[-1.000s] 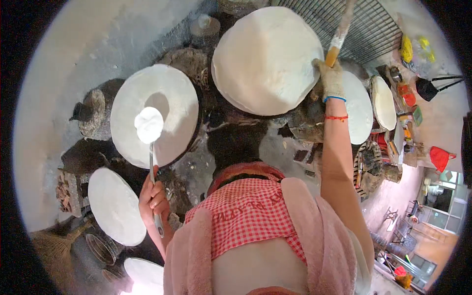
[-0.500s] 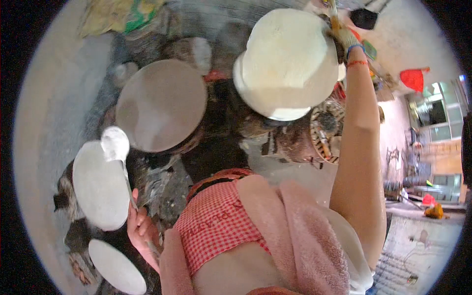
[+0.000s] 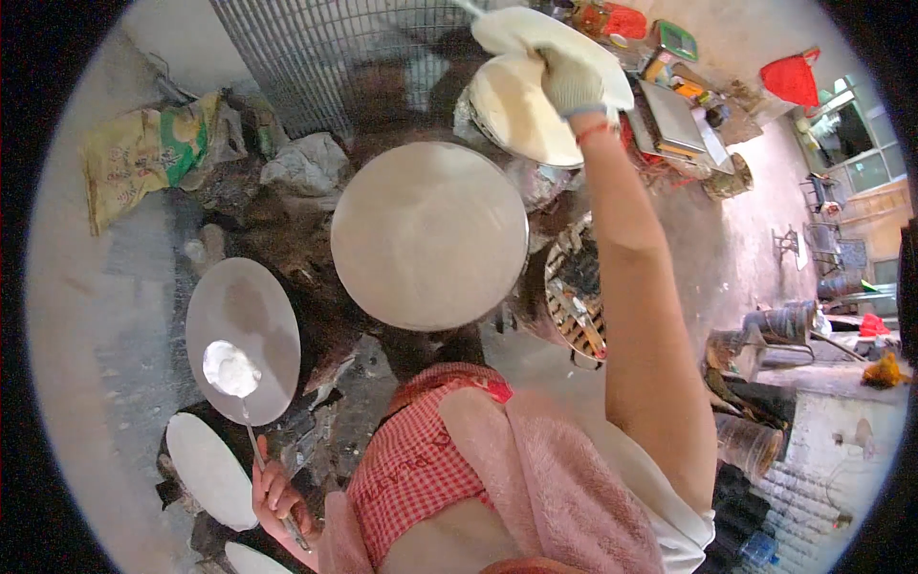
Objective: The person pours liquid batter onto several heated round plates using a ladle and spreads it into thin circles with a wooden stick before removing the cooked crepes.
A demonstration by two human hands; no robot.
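Makeshift cooking workshop, apparently for thin flatbreads: several large round griddles (image 3: 430, 234) at low level, ladle (image 3: 231, 369) of white batter, stacked pale sheets (image 3: 521, 105), yellow-green sack (image 3: 134, 163), barred metal grate (image 3: 296, 57).

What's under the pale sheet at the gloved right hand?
Part of a cream-coloured round shows below the pale sheet. The sheet and the right hand cover the rest, so what lies there can't be seen.

The left hand (image 3: 275, 493) holds a ladle (image 3: 251, 435) of white batter (image 3: 232, 370) over a pale griddle (image 3: 245, 297). The gloved right hand (image 3: 571, 84) meets a thin flatbread (image 3: 512, 31) above another round flatbread (image 3: 521, 110), beyond the central griddle (image 3: 430, 234).
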